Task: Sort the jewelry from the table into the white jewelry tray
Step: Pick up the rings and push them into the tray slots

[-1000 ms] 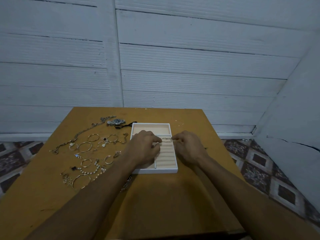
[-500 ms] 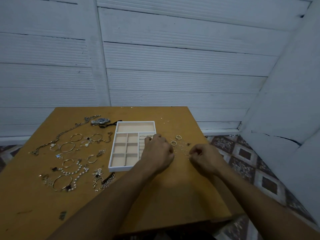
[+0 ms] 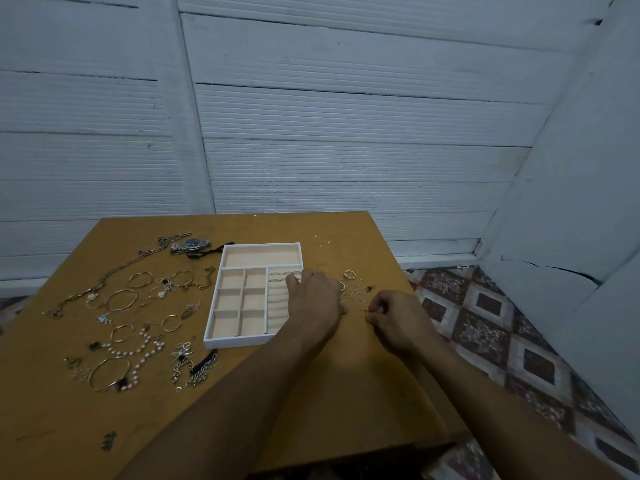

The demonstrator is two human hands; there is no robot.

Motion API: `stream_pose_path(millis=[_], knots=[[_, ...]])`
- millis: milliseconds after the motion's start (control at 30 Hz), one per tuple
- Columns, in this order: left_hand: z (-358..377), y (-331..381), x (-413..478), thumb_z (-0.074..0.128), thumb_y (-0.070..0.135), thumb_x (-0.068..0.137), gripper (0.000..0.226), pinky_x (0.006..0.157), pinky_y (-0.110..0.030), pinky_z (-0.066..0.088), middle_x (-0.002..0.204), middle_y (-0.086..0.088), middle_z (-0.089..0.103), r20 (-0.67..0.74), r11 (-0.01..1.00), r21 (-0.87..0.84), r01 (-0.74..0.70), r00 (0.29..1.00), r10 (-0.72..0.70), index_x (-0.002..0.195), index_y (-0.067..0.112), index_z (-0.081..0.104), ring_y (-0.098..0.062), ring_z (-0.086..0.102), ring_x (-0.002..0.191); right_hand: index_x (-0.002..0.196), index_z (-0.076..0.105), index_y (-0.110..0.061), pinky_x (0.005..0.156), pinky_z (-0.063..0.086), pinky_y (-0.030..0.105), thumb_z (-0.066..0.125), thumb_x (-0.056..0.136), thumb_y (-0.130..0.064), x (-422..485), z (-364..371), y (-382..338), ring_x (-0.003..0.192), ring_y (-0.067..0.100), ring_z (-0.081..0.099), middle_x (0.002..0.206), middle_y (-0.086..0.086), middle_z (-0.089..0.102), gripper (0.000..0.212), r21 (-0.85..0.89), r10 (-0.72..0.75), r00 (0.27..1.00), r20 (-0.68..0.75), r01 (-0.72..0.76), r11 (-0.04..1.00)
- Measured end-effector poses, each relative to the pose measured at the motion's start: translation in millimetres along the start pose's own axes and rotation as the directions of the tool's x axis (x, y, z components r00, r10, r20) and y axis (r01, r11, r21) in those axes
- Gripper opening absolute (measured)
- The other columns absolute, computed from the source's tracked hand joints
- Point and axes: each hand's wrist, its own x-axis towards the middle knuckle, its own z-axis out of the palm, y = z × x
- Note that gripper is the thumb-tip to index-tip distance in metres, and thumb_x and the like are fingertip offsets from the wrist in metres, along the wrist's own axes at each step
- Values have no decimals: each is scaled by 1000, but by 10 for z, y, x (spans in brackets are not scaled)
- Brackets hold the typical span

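White plank walls stand behind a brown wooden table (image 3: 311,403), and a patterned tile floor (image 3: 485,327) shows on the right.

On the table sits the white jewelry tray (image 3: 242,341). It has one long box at the far end, six small boxes on its left side and soft ring rolls on its right side. A few rings (image 3: 287,274) sit in the top rolls.

Two bare arms reach in from the bottom. The left hand (image 3: 317,301) lies over the right side of the tray, fingers curled down onto the ring rolls. I cannot tell if it holds anything. The right hand (image 3: 398,320) is on the table just right of the tray, closed in a loose fist with finger and thumb pinched. What it pinches is too small to see.

Left of the tray lie lots of jewelry: a long chain (image 3: 114,271), a pearl string (image 3: 138,348), gold bangles (image 3: 121,299) and a watch (image 3: 191,244) near the far end. Between the two hands lie some small loose rings (image 3: 353,289).
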Motion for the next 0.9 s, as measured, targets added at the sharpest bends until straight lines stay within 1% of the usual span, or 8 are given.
stream_pose_path(millis=[100, 233, 400, 567, 667, 733, 833, 900], knots=[[3, -2, 2, 60, 49, 88, 35, 102, -47, 25, 126, -4, 58, 4, 1000, 15, 22, 1000, -22, 112, 23, 66, -25, 40, 125, 86, 64, -23, 71, 49, 31, 66, 89, -25, -5, -1, -27, 77, 10, 57, 76, -11, 58, 4, 19, 11, 1000, 5, -11, 1000], [12, 10, -12, 58, 44, 90, 31, 97, -44, 27, 123, -3, 58, 8, 1000, -3, 16, 1000, -16, 111, 23, 64, -24, 41, 122, 84, 58, -22, 71, 48, 33, 65, 88, -22, -35, -12, -44, 75, 12, 56, 77, -8, 59, 9, 41, 19, 1000, -5, -19, 999], [0, 13, -12, 61, 37, 90, 25, 94, -43, 28, 118, -2, 60, -2, 997, -80, -12, 1000, 12, 109, 22, 63, -23, 42, 118, 76, 51, -25, 68, 49, 36, 64, 88, -19, -69, -21, -55, 71, 13, 55, 74, -6, 60, 18, 56, -9, 1000, -21, 10, 998], [2, -2, -51, 60, 30, 90, 6, 90, -40, 28, 101, 1, 66, -53, 982, -174, -69, 997, 61, 92, 24, 60, -21, 48, 107, 76, 59, -24, 64, 47, 30, 66, 88, -17, -61, -37, -30, 69, 5, 54, 71, -11, 59, 15, 49, -3, 999, -33, 5, 999], [2, -44, -64, 64, 32, 86, 9, 82, -35, 22, 92, 7, 67, -99, 963, -247, -104, 992, 81, 81, 29, 57, -16, 53, 99, 74, 60, -24, 58, 43, 22, 65, 89, -14, -55, -69, -28, 67, 0, 55, 69, -13, 60, 18, 53, -15, 999, -31, 16, 998], [-33, -87, -63, 64, 32, 86, 6, 79, -32, 20, 89, 8, 68, -137, 952, -283, -120, 987, 84, 82, 29, 61, -15, 55, 97, 72, 60, -25, 55, 36, 17, 63, 90, -11, -46, -102, -32, 65, -2, 55, 66, -14, 60, 23, 60, -21, 999, -26, 23, 998], [-167, -270, -30, 63, 36, 88, 11, 84, -34, 23, 96, 10, 72, -152, 953, -283, -105, 986, 64, 94, 29, 70, -14, 56, 102, 75, 63, -25, 61, 44, 22, 63, 89, -10, 0, -146, -59, 69, 4, 57, 68, -14, 60, 20, 76, -30, 999, -23, 32, 997], [-276, -501, 22, 64, 35, 89, 14, 91, -34, 29, 100, 11, 72, -153, 949, -303, -82, 988, 36, 98, 29, 73, -13, 56, 104, 82, 67, -24, 65, 47, 22, 62, 90, -11, 41, -152, -94, 70, 2, 58, 69, -17, 60, 16, 94, -41, 999, -31, 44, 995]])
